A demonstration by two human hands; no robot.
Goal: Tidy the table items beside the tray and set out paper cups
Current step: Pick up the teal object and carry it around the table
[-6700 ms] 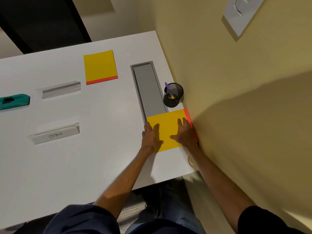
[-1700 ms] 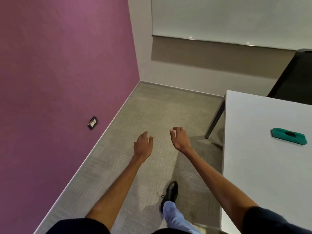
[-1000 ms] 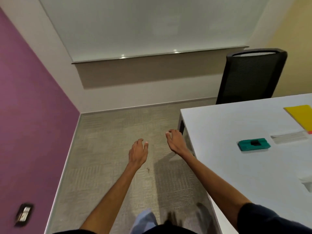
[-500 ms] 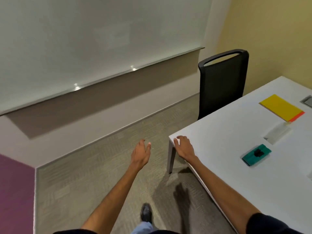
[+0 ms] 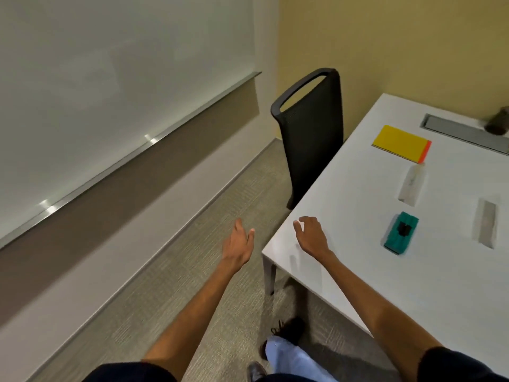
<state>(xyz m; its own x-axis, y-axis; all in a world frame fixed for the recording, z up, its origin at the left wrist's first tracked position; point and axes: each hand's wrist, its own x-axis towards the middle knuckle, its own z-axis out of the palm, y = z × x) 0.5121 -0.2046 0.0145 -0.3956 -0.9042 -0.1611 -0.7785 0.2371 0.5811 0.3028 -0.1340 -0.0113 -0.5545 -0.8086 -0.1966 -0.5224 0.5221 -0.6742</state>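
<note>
A white table [image 5: 358, 271] fills the right side. On it lie a yellow notepad with a red edge [image 5: 399, 143], two clear name-plate holders [image 5: 411, 184] [image 5: 486, 223], a teal eraser [image 5: 401, 232], a grey recessed tray [image 5: 465, 132] and a dark pen cup [image 5: 498, 122] at the far right edge. My right hand [image 5: 311, 235] hovers over the table's near corner, fingers apart, holding nothing. My left hand [image 5: 238, 242] hangs over the carpet just left of that corner, open and empty. No paper cups are in view.
A black mesh chair [image 5: 311, 128] stands at the table's far-left side. A whiteboard [image 5: 110, 78] covers the wall on the left. Grey carpet [image 5: 179, 271] lies between wall and table. My leg and shoe [image 5: 286, 346] show below.
The view has swung right, away from the purple wall and back toward the table. My right hand now sits over the table corner. Both hands stay empty.
</note>
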